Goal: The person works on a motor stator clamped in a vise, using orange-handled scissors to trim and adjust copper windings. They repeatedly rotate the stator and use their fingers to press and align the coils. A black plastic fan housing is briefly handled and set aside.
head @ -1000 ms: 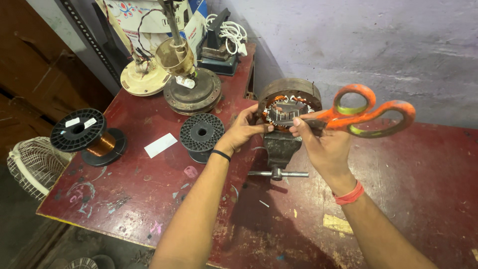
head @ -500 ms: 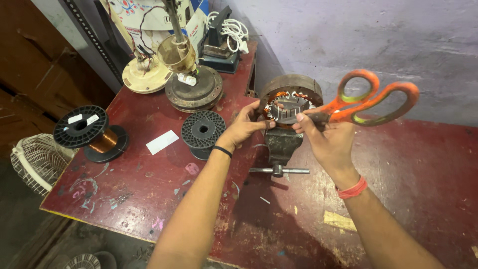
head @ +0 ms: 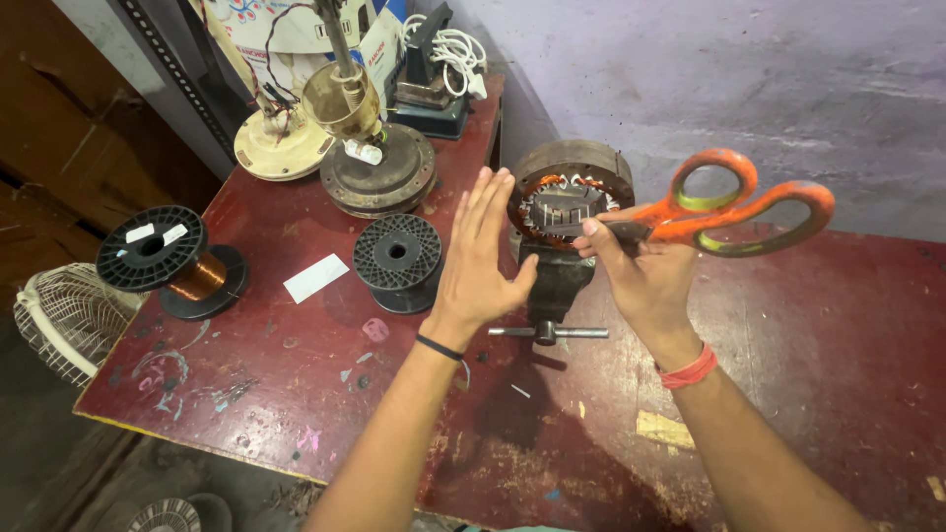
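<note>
A round motor stator (head: pixel 569 189) with copper windings is clamped upright in a small bench vise (head: pixel 554 286) on the red workbench (head: pixel 296 335). My right hand (head: pixel 642 279) grips orange-handled scissors (head: pixel 727 209) by the blades, their tip pointing at the stator's core. My left hand (head: pixel 480 258) is open with fingers spread, just left of the stator, palm facing it and not touching it.
A black empty spool (head: pixel 398 260) stands left of the vise. A spool of copper wire (head: pixel 168 258) and a white paper slip (head: pixel 315 278) lie further left. Fan motor parts (head: pixel 370 158) and a white cable (head: pixel 448 47) sit at the back. A fan guard (head: pixel 59 315) hangs off the left edge.
My left hand has let go of the stator and opened with fingers spread. The right hand with the scissors stays at the stator.
</note>
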